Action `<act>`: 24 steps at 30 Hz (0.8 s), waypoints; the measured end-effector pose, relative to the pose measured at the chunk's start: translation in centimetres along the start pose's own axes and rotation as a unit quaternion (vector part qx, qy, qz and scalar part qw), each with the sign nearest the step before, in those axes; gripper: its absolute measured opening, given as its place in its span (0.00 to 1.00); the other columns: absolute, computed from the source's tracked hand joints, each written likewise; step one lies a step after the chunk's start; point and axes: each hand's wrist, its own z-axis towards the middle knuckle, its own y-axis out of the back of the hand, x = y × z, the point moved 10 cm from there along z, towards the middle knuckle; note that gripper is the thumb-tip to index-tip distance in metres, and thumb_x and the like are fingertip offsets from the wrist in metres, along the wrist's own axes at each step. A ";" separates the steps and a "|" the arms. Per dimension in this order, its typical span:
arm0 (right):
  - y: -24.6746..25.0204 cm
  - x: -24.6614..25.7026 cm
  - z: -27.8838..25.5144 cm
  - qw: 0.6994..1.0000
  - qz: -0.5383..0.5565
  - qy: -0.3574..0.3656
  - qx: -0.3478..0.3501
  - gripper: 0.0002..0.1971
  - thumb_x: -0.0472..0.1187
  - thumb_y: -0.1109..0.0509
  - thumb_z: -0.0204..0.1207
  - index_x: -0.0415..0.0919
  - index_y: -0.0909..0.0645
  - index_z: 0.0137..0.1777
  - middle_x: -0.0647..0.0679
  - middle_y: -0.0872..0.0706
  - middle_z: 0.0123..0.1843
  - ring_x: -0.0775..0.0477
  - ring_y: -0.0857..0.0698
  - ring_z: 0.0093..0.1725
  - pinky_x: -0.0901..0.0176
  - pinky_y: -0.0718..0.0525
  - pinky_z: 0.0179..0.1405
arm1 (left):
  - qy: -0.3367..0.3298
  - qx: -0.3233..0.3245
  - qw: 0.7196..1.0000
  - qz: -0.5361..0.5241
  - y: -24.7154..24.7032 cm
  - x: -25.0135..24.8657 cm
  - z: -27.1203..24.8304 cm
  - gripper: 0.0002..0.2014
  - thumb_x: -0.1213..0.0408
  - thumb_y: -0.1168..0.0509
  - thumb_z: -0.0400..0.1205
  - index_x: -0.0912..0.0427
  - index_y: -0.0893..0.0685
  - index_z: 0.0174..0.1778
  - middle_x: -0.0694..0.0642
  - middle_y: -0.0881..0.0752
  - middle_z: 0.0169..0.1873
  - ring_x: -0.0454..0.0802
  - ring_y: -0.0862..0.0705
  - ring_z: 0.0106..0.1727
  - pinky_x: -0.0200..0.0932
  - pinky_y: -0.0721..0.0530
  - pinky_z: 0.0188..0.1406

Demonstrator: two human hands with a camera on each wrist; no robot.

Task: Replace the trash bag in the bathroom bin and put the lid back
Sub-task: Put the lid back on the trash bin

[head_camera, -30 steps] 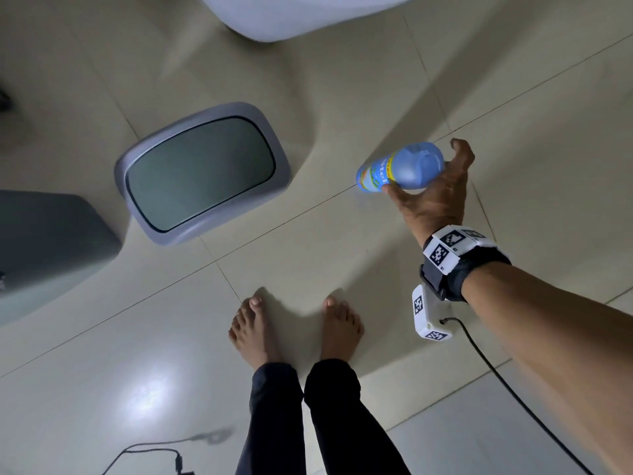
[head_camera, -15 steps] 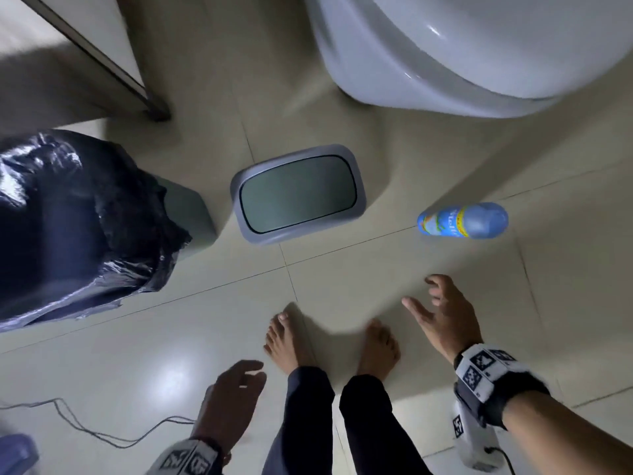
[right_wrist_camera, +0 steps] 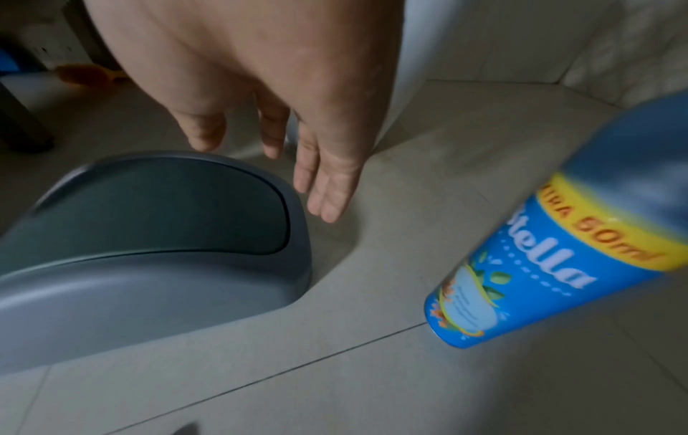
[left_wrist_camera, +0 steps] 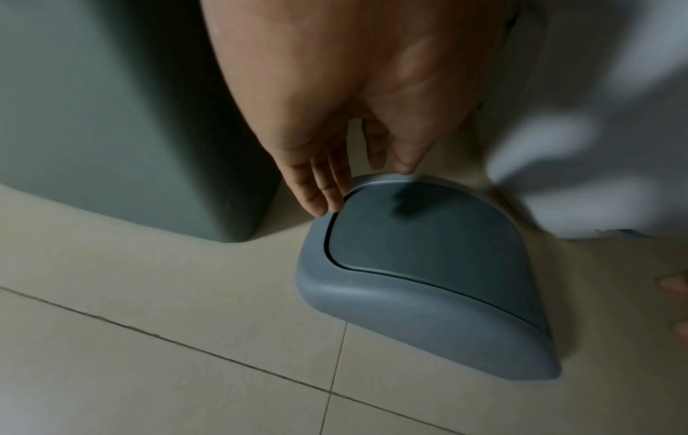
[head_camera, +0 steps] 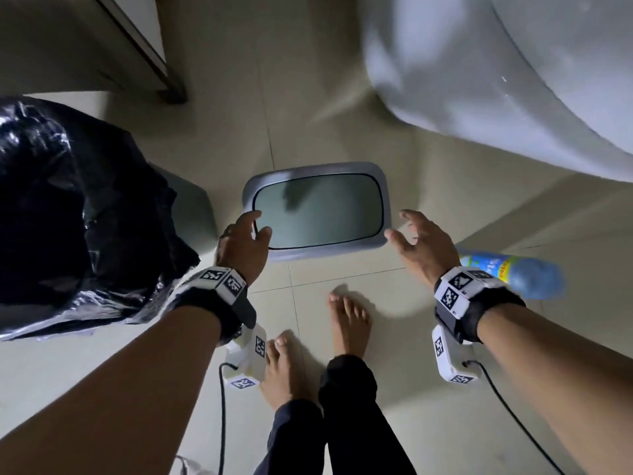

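The new bag (head_camera: pixel 61 207) is lining the bin (head_camera: pixel 191 204); my spread hands, left hand (head_camera: pixel 243 245) and right hand (head_camera: pixel 424 245), are flanking the lid (head_camera: pixel 318 210) beside it.

Black wristbands (head_camera: pixel 493 313) with white coded tags, cabled; dark trousers (head_camera: pixel 346 423); barefoot

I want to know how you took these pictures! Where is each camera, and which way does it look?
Head: worn on the head, looking down at the floor; shows both arms, left hand, right hand, bare feet.
Left wrist: looks along the left hand, whose fingers touch the grey plastic swing lid.
Right wrist: looks along the open right hand, beside a blue spray can.
All three views share the lid.
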 end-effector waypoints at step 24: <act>-6.8 -4.8 10.8 0.984 0.155 -0.084 0.030 0.16 0.48 0.37 0.79 0.35 0.22 0.55 0.36 0.14 0.54 0.33 0.17 0.53 0.43 0.21 0.57 | 0.112 -0.065 0.962 -0.242 -5.0 7.5 9.8 0.19 0.43 0.41 0.69 0.31 0.15 0.55 0.54 0.14 0.63 0.61 0.16 0.68 0.69 0.18 0.69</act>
